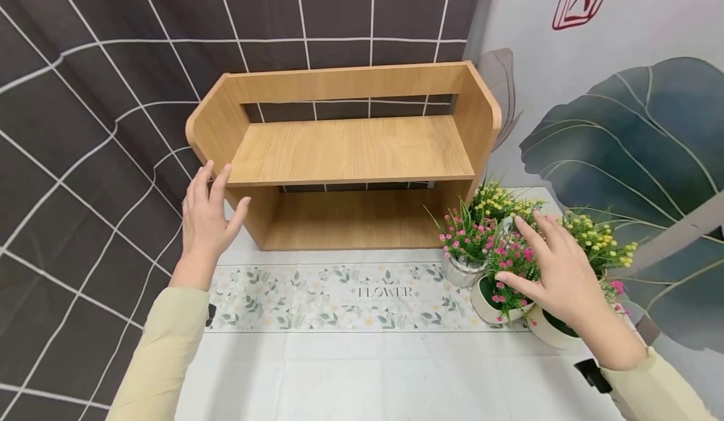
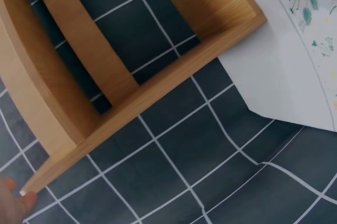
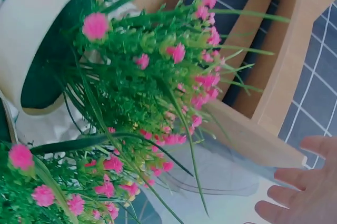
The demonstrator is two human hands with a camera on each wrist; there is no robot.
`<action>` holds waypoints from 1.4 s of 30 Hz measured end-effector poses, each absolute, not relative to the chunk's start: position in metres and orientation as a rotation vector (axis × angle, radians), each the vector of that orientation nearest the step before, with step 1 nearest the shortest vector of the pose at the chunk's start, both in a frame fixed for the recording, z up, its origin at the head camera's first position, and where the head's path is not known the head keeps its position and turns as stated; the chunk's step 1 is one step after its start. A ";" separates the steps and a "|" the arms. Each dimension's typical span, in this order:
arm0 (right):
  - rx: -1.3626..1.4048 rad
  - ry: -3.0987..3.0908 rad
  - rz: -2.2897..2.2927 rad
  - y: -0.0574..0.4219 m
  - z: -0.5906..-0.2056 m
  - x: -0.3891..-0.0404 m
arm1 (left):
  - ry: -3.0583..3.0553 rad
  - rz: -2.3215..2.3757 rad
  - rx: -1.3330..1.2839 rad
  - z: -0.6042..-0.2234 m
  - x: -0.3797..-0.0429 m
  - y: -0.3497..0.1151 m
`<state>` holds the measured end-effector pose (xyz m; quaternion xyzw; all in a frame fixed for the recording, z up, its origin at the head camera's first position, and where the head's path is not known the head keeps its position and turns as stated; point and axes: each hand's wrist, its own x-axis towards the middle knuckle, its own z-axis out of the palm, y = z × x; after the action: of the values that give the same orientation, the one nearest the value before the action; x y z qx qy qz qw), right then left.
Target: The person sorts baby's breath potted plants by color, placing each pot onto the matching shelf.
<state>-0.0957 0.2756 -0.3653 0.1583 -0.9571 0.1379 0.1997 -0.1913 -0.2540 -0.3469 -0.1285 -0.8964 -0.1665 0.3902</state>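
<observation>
A light-wood two-tier desk shelf stands at the back of the white table. My left hand is held beside its left side panel with fingers and thumb spread. In the left wrist view the fingertips of that hand come close to the panel's corner; whether they touch it I cannot tell. My right hand hovers over the potted flowers, its fingers extended and holding nothing. Pink blooms fill much of the right wrist view, with the right hand at the lower right corner.
Several potted plants cluster right of the shelf, with pink flowers and yellow flowers in pale pots. A floral runner marked FLOWER lies before the shelf. Dark gridded cloth hangs behind and at left; a leaf-patterned wall is at right.
</observation>
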 end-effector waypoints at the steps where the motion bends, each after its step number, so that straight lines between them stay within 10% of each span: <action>1: 0.439 -2.672 0.392 0.275 -0.365 -0.093 | -2.284 -0.416 -0.324 -0.345 -0.192 -0.254; 42: -0.109 -2.484 0.781 0.255 -0.455 -0.021 | -2.182 -0.630 -0.041 -0.301 -0.236 -0.270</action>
<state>-0.0206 0.2548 -0.4553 -0.0405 -0.9191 0.2892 0.2645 -0.2361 -0.2700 -0.3013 -0.0165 -0.8711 -0.2514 0.4216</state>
